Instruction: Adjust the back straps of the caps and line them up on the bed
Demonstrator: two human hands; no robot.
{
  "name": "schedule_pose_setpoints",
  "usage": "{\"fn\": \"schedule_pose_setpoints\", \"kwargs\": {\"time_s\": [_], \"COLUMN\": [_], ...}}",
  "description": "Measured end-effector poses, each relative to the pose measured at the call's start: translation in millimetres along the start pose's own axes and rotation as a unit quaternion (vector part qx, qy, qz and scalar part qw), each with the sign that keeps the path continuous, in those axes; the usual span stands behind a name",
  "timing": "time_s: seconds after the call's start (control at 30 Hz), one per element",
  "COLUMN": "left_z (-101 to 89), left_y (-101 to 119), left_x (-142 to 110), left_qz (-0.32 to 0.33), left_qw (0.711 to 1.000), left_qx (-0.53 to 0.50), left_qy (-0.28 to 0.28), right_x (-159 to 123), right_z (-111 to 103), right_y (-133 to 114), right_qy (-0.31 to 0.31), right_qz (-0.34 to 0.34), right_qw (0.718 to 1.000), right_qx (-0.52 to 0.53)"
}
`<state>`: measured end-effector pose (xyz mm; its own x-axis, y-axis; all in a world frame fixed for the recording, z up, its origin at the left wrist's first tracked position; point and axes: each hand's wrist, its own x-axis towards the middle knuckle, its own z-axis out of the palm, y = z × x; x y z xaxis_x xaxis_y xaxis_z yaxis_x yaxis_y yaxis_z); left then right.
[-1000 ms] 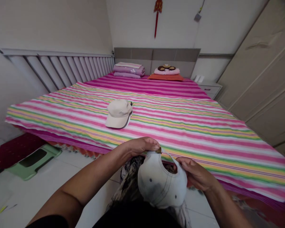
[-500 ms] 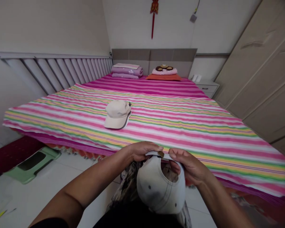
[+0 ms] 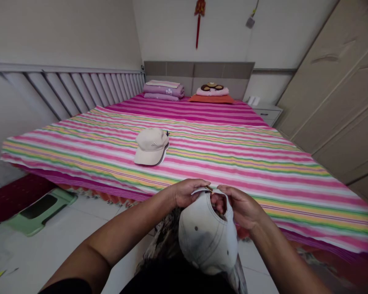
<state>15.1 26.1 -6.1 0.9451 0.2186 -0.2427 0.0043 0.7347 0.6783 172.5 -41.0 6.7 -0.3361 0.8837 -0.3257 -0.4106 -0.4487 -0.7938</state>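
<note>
While hands [image 3: 187, 193] [image 3: 244, 207] hold pale cap [image 3: 206, 237], buckle [image 3: 209, 189] between

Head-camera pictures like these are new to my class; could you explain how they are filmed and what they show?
There is no robot here: a person works with two bare hands. One camera, worn on the head, looks forward and down. The left hand and right hand hold a pale cap at its back strap, near a small buckle. Beyond them, a beige cap lies on a striped bed cover. Folded bedding is piled near the headboard.
</note>
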Motion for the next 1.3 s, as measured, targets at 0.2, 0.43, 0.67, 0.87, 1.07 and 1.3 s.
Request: {"fn": "schedule_pose_setpoints", "kwargs": {"time_s": [0.2, 0.43, 0.67, 0.87, 1.07, 1.3], "left_z": [-7.1, -1.6, 4.0, 5.6, -0.9, -1.4], "left_y": [0, -4, -5, -6, -9, -9], "left_x": [4, 4, -3, -4, 0, 0], "left_qz": [-0.011, 0.009, 0.025, 0.037, 0.043, 0.044], "left_qw": [1.000, 0.999, 0.999, 0.999, 0.994, 0.991], "left_qx": [-0.022, -0.030, -0.027, -0.036, -0.099, -0.116], "left_qy": [0.003, -0.021, -0.006, -0.005, 0.026, 0.049], "right_x": [5, 3, 1, -3, -3, -3], "right_z": [-2, 1, 8, 12, 18, 18], "right_y": [-2, 0, 2, 2, -5, -8], "right_qy": [0.000, -0.005, -0.019, -0.013, -0.033, -0.047], "right_qz": [0.000, 0.004, -0.011, -0.017, -0.009, -0.009], "right_qw": [0.999, 0.998, 0.998, 0.998, 0.997, 0.996], "right_qx": [0.043, 0.055, 0.061, 0.065, 0.069, 0.080]}}
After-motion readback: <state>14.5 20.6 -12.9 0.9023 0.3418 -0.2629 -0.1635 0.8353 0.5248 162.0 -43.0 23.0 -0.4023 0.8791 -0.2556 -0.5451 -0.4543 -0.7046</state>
